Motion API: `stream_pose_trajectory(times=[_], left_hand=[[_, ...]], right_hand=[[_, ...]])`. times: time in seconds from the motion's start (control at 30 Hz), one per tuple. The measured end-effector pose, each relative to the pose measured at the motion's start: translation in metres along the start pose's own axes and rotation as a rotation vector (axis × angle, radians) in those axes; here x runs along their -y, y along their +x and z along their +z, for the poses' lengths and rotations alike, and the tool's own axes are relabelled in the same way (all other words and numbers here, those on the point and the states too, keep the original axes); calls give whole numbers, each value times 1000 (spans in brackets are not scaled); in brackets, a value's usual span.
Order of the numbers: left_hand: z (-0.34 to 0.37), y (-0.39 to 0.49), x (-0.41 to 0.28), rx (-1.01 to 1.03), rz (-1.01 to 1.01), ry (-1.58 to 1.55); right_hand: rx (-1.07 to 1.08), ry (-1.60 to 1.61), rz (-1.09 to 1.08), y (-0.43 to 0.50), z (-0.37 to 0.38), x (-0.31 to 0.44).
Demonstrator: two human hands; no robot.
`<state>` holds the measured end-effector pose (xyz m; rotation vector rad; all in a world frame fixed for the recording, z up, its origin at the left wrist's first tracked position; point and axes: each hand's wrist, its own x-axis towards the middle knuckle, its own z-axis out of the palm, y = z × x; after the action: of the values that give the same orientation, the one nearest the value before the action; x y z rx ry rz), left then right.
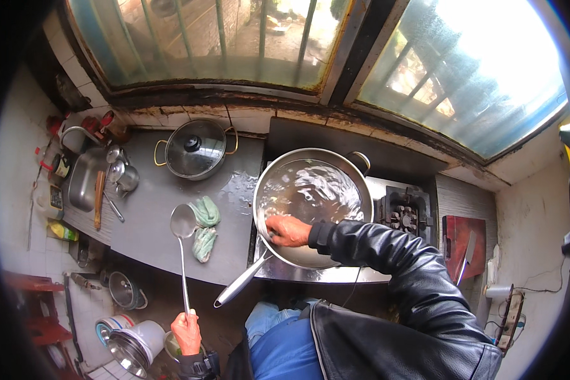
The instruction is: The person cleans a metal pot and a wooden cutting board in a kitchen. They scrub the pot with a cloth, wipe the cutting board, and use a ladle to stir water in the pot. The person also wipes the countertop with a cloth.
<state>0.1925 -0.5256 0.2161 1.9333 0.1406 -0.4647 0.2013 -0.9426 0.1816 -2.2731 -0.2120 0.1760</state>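
Note:
A large steel wok (308, 180) of rippling water stands on the stove, its long handle toward the lower left. My right hand (287, 231) is at the wok's left inner side, fingers bent down at the water; whether they hold something is hidden. My left hand (186, 332) grips the handle end of a long steel ladle (184, 221), in front of the counter's edge. The ladle's bowl is over the grey counter, beside a crumpled pale green cloth (205, 212).
A glass-lidded pot (195, 149) stands at the back of the counter, left of the wok. At the left are a sink (88, 178) and metal jars (123, 175). Right of the wok are a gas burner (405, 216) and a red cutting board (477, 237) with a knife (469, 251).

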Motion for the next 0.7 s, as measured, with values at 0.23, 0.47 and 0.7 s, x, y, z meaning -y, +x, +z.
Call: stream_pose_trajectory(times=[0.23,0.47,0.7], left_hand=[[-8,3,2,-21,-51,-42],[-6,12,1,29,-65,-60],[-2,21,-5,44,4,11]], right_hand=[[-336,-334,121,47,-27,-31],[-435,-865,376,42,-73,-70],[-165,-1061,589,-21,-107,-88]])
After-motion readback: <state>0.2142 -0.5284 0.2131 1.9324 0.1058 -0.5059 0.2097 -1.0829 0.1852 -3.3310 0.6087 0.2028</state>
